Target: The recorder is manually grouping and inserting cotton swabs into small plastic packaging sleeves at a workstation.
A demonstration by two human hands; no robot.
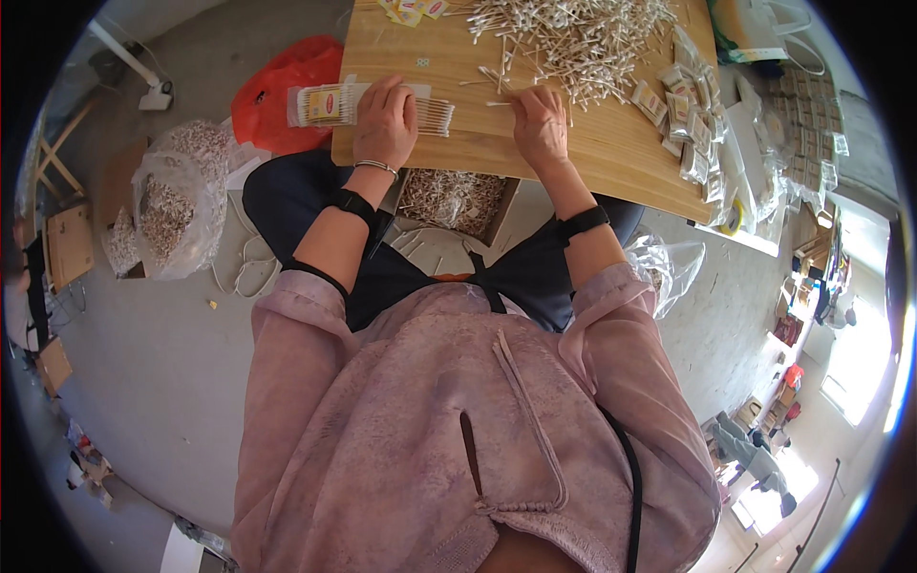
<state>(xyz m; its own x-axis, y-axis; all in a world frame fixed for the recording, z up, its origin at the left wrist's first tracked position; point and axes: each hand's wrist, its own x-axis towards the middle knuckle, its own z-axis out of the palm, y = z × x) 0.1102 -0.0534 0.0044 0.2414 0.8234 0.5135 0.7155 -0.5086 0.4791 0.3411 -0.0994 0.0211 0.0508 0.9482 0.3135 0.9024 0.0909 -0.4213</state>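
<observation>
My left hand (385, 122) is closed over a clear packet with a yellow label (328, 105), lying at the near left edge of the table. From under that hand a row of cotton swabs (436, 116) sticks out to the right, side by side. My right hand (541, 126) bends its fingers down at the tabletop, with a single cotton swab (497, 103) reaching to the fingertips; the tips themselves are partly hidden. Beyond it spreads a large heap of loose cotton swabs (583, 43).
Small filled packets (683, 115) are piled at the wooden table's (611, 158) right side. Below its near edge sits an open box of swabs (454, 201). A red plastic bag (287, 86) and a clear bag of swabs (177, 205) stand left.
</observation>
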